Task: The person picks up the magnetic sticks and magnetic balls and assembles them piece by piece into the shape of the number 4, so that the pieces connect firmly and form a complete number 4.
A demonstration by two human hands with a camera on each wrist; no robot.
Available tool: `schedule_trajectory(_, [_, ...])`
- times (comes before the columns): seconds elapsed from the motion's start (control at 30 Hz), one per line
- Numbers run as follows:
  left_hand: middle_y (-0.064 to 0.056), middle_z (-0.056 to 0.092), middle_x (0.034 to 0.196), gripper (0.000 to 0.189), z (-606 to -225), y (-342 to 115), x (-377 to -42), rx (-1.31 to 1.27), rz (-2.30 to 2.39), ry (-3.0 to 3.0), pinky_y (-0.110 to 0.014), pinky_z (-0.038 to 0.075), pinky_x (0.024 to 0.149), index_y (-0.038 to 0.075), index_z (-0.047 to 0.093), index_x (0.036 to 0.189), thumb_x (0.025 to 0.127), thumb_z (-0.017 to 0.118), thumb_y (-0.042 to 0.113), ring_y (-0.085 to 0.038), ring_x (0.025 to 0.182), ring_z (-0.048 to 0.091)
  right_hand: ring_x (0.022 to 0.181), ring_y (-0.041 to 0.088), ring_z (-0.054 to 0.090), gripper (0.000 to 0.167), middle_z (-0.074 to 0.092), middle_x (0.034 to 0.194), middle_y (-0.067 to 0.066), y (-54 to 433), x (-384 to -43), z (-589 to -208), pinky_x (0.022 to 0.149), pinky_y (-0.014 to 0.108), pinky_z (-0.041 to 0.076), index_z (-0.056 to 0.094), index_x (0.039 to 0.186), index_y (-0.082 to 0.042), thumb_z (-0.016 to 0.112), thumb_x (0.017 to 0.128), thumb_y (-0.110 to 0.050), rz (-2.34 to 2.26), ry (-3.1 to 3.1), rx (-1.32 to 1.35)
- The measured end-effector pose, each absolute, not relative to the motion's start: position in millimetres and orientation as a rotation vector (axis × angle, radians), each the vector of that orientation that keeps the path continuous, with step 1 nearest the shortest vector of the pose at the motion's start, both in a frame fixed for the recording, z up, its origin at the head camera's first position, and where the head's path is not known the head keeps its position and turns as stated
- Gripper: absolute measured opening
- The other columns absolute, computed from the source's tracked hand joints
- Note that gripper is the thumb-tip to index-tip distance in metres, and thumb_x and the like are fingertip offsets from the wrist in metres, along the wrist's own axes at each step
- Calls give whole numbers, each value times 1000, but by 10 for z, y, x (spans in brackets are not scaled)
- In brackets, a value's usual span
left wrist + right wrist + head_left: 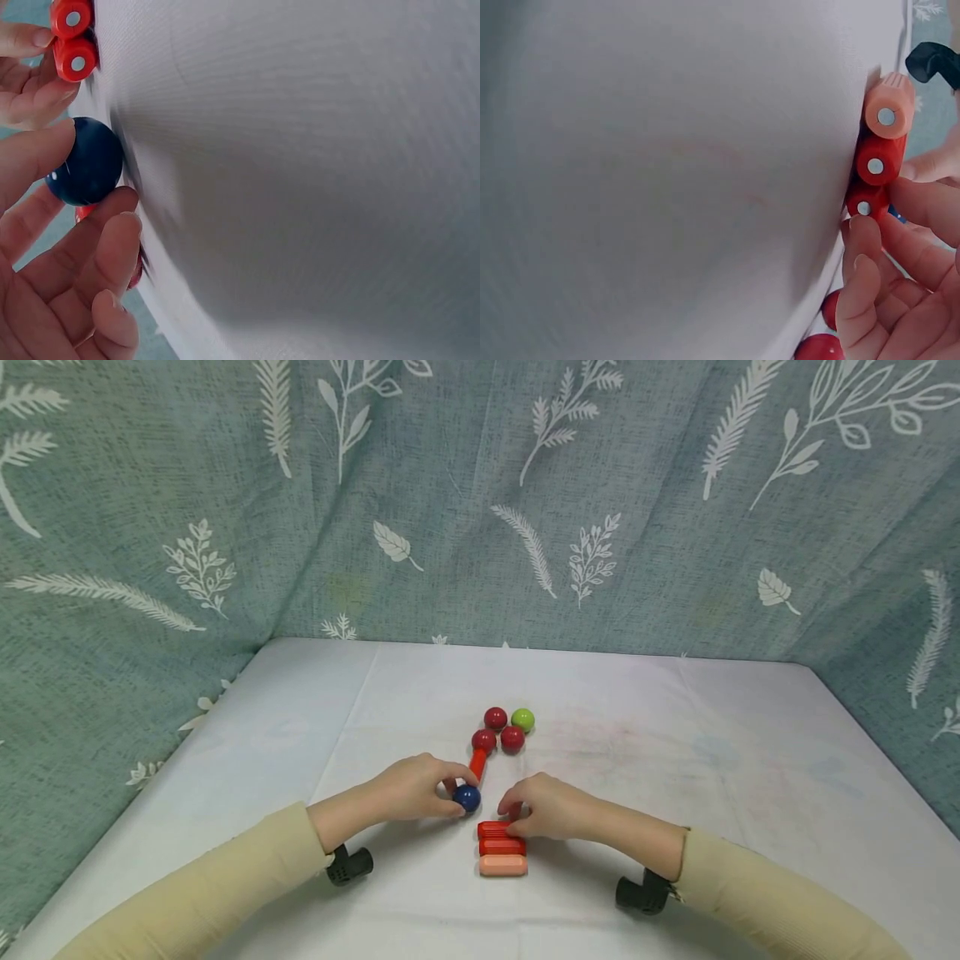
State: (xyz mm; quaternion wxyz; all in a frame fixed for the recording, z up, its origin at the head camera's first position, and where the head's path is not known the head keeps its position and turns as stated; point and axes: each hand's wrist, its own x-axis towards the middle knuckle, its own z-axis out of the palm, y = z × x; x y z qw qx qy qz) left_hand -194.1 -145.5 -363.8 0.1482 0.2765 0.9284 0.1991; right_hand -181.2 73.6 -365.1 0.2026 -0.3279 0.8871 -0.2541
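Observation:
My left hand [416, 789] pinches a shiny blue ball [467, 798] between thumb and index finger. A red magnetic rod [477, 765] runs from beside that ball to a red ball [483, 741] farther back. My right hand [553, 808] has its thumb and fingers around the farthest of two red rods [864, 202], which lie side by side with a peach rod [503, 865]. Round silvery discs show on the rods' ends in the right wrist view. The second red rod [876, 161] sits between the gripped one and the peach one.
Behind the hands, two more red balls [512, 739] and a green ball [522, 720] stand close together. A white cloth [645, 718] covers the table. Patterned green-blue fabric [450, 568] hangs at the back and sides. Each wrist carries a black camera [349, 865].

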Motion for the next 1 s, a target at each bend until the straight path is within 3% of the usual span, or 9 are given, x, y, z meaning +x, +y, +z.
schedule_trajectory(0.47, [2,65,89,32,-3649,-1419,-1960,755,617,2697,-28,45,64,18,65,105,75,74,22,-9,67,53,75,11,53,16,63,84,-1,732,-1794,-3645,70,25,47,70,94,-7,66,78,-6,-625,2562,-859])
schedule_trajectory(0.77, [-1,67,92,34,-3671,-1381,-2015,712,685,2700,-26,47,67,16,65,105,73,76,20,-9,75,56,69,12,47,9,52,75,-3,756,-1798,-3660,61,26,41,68,87,-8,68,78,-9,-579,2622,-795])
schedule_trajectory(1.0, [1,67,89,33,-3699,-1411,-2040,727,776,2678,-27,46,71,17,67,102,71,78,20,-9,82,59,65,10,47,7,55,70,-5,778,-1808,-3661,59,23,40,67,84,-8,68,77,-9,-560,2638,-837])
